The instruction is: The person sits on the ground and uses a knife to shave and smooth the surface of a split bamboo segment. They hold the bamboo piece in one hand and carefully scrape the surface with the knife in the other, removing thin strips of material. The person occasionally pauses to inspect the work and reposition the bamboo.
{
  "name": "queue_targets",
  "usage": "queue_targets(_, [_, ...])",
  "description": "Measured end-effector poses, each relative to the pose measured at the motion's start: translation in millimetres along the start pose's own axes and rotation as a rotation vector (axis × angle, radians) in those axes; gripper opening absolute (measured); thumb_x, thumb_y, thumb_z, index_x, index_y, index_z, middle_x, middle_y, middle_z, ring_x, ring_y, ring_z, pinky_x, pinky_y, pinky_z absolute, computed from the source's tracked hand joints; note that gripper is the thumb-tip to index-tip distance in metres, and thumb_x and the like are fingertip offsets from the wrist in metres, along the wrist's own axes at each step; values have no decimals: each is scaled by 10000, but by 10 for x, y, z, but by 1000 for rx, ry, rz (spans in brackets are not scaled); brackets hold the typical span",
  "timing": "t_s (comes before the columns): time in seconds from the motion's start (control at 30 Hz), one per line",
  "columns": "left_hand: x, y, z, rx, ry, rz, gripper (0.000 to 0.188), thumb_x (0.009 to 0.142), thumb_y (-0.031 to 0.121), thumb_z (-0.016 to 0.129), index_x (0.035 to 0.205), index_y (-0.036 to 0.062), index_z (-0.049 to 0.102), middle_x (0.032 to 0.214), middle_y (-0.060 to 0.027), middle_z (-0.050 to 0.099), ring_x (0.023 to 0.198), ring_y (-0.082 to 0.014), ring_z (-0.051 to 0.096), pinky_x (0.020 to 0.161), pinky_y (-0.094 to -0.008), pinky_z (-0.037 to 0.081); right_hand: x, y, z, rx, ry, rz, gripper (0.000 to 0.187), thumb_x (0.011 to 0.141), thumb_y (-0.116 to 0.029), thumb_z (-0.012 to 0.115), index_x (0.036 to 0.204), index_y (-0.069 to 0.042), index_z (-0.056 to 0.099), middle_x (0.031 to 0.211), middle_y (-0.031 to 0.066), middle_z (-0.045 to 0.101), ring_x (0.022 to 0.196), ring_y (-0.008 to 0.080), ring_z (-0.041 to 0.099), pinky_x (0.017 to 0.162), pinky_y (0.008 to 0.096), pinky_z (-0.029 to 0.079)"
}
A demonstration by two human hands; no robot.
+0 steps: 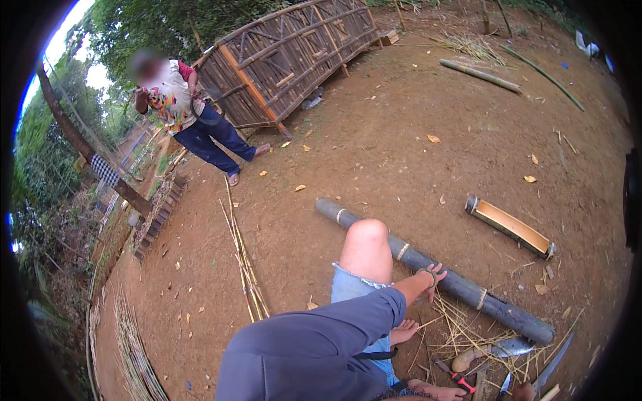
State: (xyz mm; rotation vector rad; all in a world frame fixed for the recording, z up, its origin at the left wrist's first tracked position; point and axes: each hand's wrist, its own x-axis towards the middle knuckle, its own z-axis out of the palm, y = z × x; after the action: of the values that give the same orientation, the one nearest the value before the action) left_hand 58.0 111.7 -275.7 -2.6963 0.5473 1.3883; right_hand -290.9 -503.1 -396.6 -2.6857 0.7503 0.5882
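My left hand point(431, 275), with a band at the wrist, rests on a thick dark bamboo pole point(455, 284). Its fingers are spread over the pole, not wrapped round it. Pale rings mark the pole's joints, and it lies slantwise on the ground past my bent knee. I cannot see my right hand. Beside the pole's near end lies a broad-bladed machete point(513, 347) with a wooden handle. Close by are a red and black hand tool point(461, 381), a small knife point(505, 384) and a long saw-like blade point(555, 361), partly cut off by the dark rim.
Thin bamboo strips point(455, 331) litter the ground by my feet. A half-open bamboo section point(511, 227) lies to the right. Long thin canes point(244, 267) lie on the left. Another person point(170, 100) stands beside a large bamboo panel structure point(287, 60). More poles point(481, 75) lie far right.
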Motion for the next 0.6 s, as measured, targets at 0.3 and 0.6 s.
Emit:
queue_targets(0.3, [-95, 32, -14, -5, -13, -14, 1418, 600, 532, 913, 1610, 281, -50, 1683, -68, -117, 1547, -343, 16, 1218, -525, 242, 61, 69, 18, -1, 4, -17, 192, 740, -199, 706, 770, -9, 708, 782, 244, 702, 797, 362, 728, 685, 473, 566])
queue_targets(0.6, [54, 62, -5, 31, 138, 91, 1420, 544, 520, 932, 1617, 214, 55, 1679, -150, -15, 1526, -406, 114, 1226, -490, 240, 71, 618, 87, -45, 76, -33, 212, 746, -226, 691, 764, -17, 717, 780, 238, 705, 798, 359, 730, 689, 470, 569])
